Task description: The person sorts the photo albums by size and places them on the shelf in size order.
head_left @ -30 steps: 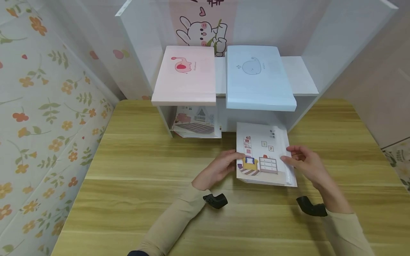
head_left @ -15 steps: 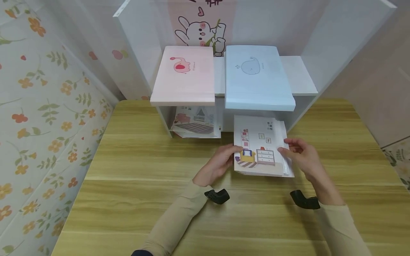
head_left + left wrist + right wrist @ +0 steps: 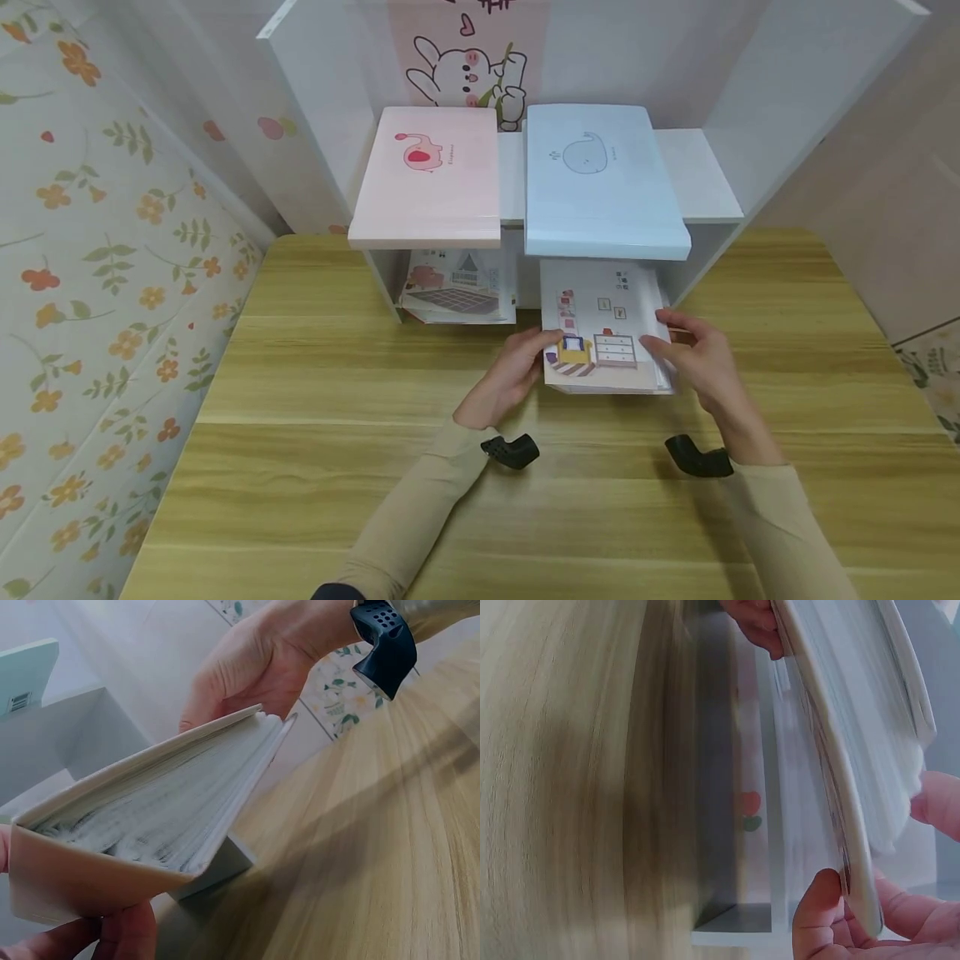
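Note:
A thick album [image 3: 592,325] with a room scene on its white cover, a yellow chair and a drawer chest, is held level at the front of the lower right compartment. Its far end reaches under the blue album above. My left hand [image 3: 513,371] grips the left edge, thumb on the cover. My right hand [image 3: 697,354] pinches the right edge, thumb on top and fingers below. In the left wrist view the album's [image 3: 165,802] clear sleeve pages fan between its covers. The right wrist view shows fingers [image 3: 821,915] around one cover of the album [image 3: 859,847].
A white shelf [image 3: 697,171] stands on the wooden table [image 3: 330,433]. On its upper board lie a pink elephant album [image 3: 431,192] and a blue whale album [image 3: 600,200], both jutting forward. Another illustrated album [image 3: 457,292] lies in the lower left compartment, beside a divider.
Both hands have moved the illustrated album away from me and slightly left, so its far end is now deeper under the upper board. The grip looks the same.

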Tool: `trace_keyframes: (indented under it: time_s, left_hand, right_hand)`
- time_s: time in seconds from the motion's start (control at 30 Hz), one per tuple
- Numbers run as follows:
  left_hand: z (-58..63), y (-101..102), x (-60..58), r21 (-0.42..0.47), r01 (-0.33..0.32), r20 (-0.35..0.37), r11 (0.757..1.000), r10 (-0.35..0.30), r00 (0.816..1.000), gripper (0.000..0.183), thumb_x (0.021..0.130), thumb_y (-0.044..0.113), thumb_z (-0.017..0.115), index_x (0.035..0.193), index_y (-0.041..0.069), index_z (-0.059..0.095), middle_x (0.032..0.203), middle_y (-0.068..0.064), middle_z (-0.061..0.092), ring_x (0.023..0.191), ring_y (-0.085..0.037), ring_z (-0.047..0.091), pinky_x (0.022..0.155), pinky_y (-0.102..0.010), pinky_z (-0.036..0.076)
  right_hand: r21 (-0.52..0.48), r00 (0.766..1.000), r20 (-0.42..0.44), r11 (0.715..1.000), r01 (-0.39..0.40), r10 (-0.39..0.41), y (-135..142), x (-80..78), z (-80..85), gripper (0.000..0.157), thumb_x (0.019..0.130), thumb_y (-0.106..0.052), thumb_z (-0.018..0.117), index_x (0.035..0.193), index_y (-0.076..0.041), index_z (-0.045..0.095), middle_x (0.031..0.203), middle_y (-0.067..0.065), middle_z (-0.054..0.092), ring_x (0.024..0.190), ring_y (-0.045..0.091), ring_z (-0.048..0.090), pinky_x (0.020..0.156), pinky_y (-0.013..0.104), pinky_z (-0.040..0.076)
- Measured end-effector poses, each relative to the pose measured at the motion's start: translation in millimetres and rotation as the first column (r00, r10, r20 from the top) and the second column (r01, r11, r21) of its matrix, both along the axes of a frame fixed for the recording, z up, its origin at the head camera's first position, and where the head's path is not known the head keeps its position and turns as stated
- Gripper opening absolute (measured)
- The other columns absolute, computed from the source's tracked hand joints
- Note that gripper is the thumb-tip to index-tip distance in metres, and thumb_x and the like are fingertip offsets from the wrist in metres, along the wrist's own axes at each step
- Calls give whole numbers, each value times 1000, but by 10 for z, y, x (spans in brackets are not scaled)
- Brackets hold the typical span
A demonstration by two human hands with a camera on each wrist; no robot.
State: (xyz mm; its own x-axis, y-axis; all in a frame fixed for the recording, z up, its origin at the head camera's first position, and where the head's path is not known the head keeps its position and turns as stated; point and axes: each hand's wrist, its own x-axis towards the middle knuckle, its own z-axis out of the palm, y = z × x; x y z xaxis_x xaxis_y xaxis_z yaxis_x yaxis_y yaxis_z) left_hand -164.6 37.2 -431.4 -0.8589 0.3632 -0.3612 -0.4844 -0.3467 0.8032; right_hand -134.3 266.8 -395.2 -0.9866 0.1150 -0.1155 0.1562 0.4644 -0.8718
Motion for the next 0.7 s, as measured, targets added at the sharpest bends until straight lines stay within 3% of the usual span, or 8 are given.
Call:
trace_keyframes:
  time_s: [0.2,0.7]
  left_hand:
    - [-24,18,-59,33,-26,1,999,26,1000,38,92,7,53,125,-11,50,103,-9,61,87,-12,58,79,-23,50]
    - [-40,44,-126,185,-85,21,979,82,996,32,93,6,47,119,-12,47,93,-4,56,79,-8,58,66,-16,50]
  right_hand:
    - [-11,1000,-1,1000,7,-7,-42,-41,-25,55,89,-16,64,134,7,43,131,24,38,97,21,40,65,13,41]
    - [-30,997,30,997,70,-69,-117,-151,-9,55,89,-18,64,135,5,45,123,23,45,93,20,43,66,16,44]
